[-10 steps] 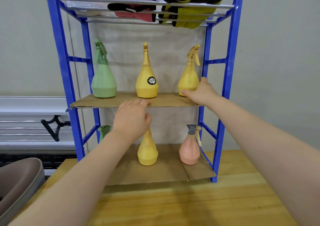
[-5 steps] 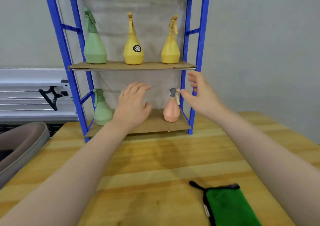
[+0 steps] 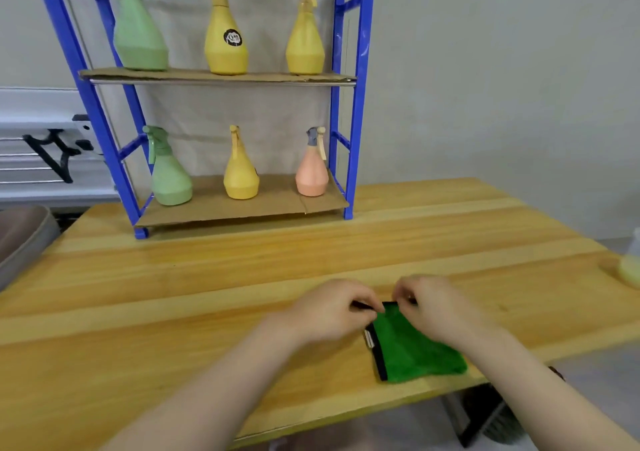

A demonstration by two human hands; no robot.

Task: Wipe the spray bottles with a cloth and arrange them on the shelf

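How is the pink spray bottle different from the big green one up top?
The pink bottle stands on the lower shelf at the right; the big green bottle stands on the upper shelf at the left. The pink bottle looks smaller. Its spray head is grey with a cream trigger; the green bottle's head is green. Both stand upright.

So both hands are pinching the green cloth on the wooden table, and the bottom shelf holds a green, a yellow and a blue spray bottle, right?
Not quite. In the head view the third bottle on the bottom cardboard shelf is a pink spray bottle, not blue. The rest stands: the left hand and right hand pinch the green cloth on the wooden table, beside the green spray bottle and yellow spray bottle.
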